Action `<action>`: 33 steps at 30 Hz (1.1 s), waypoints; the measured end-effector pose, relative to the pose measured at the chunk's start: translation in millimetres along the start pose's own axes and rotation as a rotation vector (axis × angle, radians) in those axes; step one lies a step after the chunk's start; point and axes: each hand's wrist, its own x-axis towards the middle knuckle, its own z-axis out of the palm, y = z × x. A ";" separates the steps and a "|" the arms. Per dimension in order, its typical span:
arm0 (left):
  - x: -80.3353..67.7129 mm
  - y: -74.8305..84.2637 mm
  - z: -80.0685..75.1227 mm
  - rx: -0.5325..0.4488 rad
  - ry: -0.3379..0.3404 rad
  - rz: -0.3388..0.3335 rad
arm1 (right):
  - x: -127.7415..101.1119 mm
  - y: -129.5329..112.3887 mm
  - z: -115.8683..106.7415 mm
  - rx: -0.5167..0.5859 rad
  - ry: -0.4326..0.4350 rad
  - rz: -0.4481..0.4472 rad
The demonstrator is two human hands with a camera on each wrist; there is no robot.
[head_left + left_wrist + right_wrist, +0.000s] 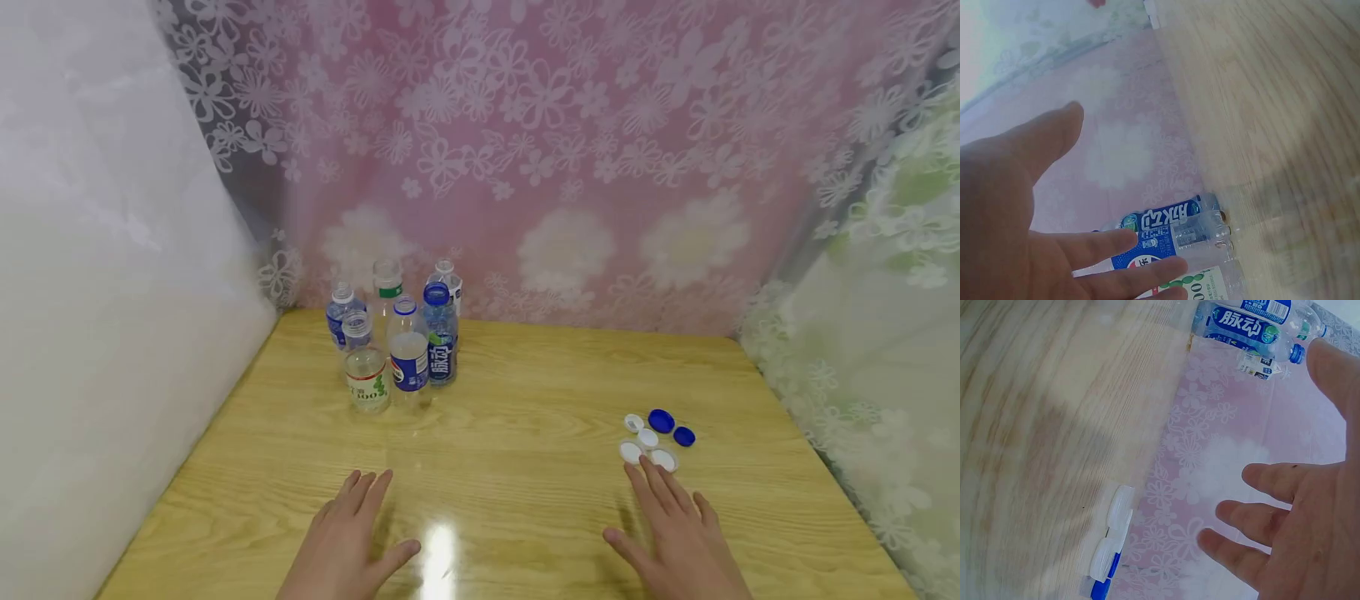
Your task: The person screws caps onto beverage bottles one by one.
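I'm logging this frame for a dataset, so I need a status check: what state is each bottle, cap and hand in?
Blue-capped bottle: upright, cap on.
Other five bottles: upright, apparently uncapped, clustered at the table's back left.
White caps: four, loose on the table.
Blue caps: two, loose beside them.
Left hand: open, holding nothing.
Right hand: open, fingertips just short of the caps.
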 end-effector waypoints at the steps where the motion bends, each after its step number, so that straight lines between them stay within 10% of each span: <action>1: 0.5 1.4 -1.4 -0.004 0.010 -0.007 | 0.4 0.1 -0.1 -0.002 -0.006 -0.001; 10: 5.5 12.2 -9.7 -0.010 0.056 -0.070 | 2.3 4.6 -1.9 0.046 -0.093 0.038; 33: 37.9 19.9 -39.4 -0.035 0.309 0.076 | 1.3 6.1 -3.6 0.084 -0.105 0.046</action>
